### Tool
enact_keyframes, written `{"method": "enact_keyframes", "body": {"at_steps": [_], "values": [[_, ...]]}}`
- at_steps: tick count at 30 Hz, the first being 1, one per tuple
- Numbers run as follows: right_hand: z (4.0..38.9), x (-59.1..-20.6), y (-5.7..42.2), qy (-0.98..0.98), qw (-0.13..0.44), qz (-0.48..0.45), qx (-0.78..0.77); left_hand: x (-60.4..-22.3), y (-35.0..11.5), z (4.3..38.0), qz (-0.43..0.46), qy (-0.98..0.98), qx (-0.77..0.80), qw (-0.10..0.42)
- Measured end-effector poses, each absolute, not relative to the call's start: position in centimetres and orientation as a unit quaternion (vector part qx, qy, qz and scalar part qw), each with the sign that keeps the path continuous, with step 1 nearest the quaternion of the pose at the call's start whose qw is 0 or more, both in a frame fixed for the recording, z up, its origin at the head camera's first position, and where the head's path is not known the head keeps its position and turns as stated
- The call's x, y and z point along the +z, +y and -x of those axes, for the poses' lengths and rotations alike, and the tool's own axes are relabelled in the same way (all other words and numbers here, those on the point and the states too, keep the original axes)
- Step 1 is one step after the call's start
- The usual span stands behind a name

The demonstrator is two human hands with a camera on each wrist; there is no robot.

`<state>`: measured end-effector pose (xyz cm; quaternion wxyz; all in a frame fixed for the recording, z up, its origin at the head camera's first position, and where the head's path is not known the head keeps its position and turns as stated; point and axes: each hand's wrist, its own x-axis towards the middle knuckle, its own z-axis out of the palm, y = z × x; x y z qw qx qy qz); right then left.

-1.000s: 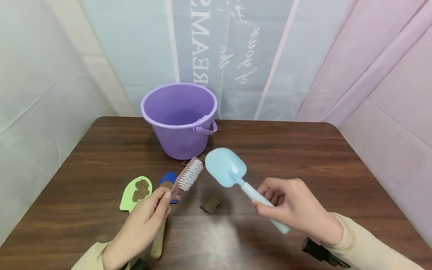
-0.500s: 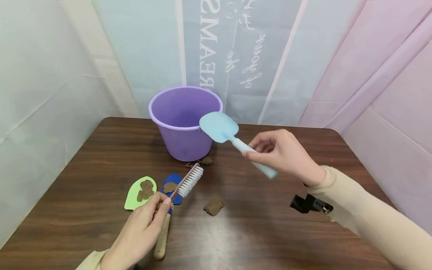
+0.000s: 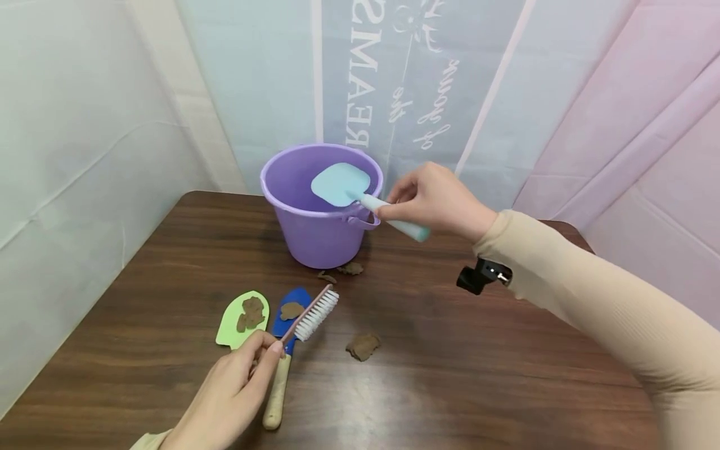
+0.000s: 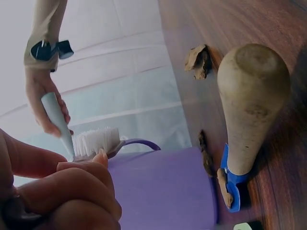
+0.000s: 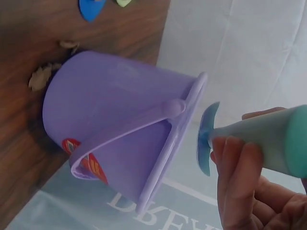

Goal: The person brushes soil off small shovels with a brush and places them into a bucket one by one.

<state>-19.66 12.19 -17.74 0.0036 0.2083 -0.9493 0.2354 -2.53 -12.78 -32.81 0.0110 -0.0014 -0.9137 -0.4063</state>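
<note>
My right hand [image 3: 435,197] grips the whitish handle of a light blue shovel [image 3: 340,185]. Its blade overlaps the mouth of the purple bucket [image 3: 322,240] in the head view. From the right wrist, the blade [image 5: 207,139] shows edge-on just outside the rim. My left hand [image 3: 233,390] pinches a small brush [image 3: 316,317] by its brownish-pink handle, white bristles facing right. Under the brush lies a blue trowel [image 3: 300,295] with a wooden handle, a brown flake [image 3: 291,310] on its blade. Left of it, a green shovel [image 3: 227,328] bears brown pieces [image 3: 253,311], its lower end behind my left hand.
A loose brown lump [image 3: 363,347] lies on the wooden table [image 3: 484,375] right of the brush. More brown bits [image 3: 351,268] sit at the foot of the bucket. Pale cloth [image 3: 270,75] hangs behind and at both sides.
My right hand has lifted the light blue shovel forward and left, from above the table to the bucket's mouth. The left hand keeps hold of the brush, which has dipped slightly.
</note>
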Motion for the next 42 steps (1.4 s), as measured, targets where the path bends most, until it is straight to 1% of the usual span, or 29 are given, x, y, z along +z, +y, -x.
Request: {"method": "enact_keyframes", "body": {"at_steps": [5,17,20,25,27,31,34,39,42], "values": [[21.2,-17.3,10.7,-0.954,0.007,-0.215,0.212,-32.7,-12.9,2.5,-0.003,-0.912,-0.411,0.003],[24.0,-17.2,7.9,-0.961,-0.010,-0.221,0.165,-33.0,-13.2,2.0,0.022,-0.904,-0.425,0.038],[24.7,-17.1,7.3,-0.963,-0.011,-0.225,0.146,-33.0,-13.3,1.9,0.019,-0.903,-0.428,0.036],[25.8,-16.7,6.3,-0.964,-0.031,-0.237,0.117,-32.7,-13.5,1.6,0.017,-0.898,-0.440,0.009],[26.4,-16.6,5.9,-0.964,-0.040,-0.237,0.114,-32.5,-13.5,1.5,0.025,-0.897,-0.441,0.013],[27.5,-16.9,5.6,-0.966,-0.044,-0.231,0.106,-32.3,-12.8,1.8,0.044,-0.898,-0.437,0.037],[28.3,-17.7,5.3,-0.966,-0.052,-0.232,0.096,-32.1,-12.4,1.9,0.054,-0.901,-0.428,0.049],[29.2,-19.1,4.8,-0.966,-0.072,-0.233,0.090,-32.5,-12.2,1.8,0.082,-0.905,-0.409,0.084],[29.4,-19.4,4.5,-0.967,-0.073,-0.226,0.093,-32.8,-12.3,1.7,0.072,-0.904,-0.414,0.080]]}}
